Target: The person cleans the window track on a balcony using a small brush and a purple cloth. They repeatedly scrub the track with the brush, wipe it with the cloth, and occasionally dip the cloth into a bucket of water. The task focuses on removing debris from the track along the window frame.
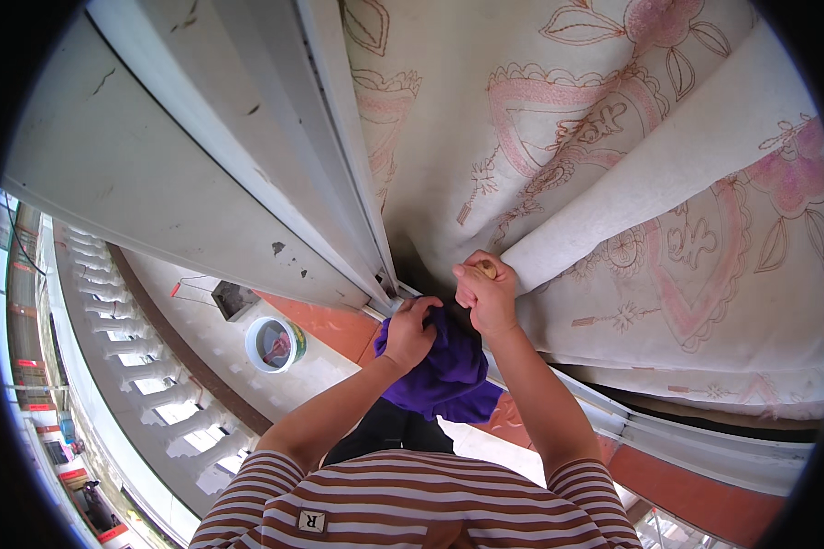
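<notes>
My left hand [410, 334] grips a bunched purple cloth [446, 374] that hangs over the sill at the lower corner of a white window frame [343, 226]. Just to its right, my right hand [487, 291] is closed in a fist around a tan, apparently wooden handle [486, 268]. Only the handle's end shows above the fist; whatever it belongs to is hidden. Behind the right hand hangs a pale curtain [446, 137] with pink and brown embroidery, and one thick fold [632, 199] of it comes down close to the knuckles.
On the balcony floor at left stand a bucket [250, 346] holding water and a reddish cloth, and a dark dustpan [232, 300] with a wire handle. A white balustrade [134, 374] runs beyond them. Window track [700, 439] extends to the right.
</notes>
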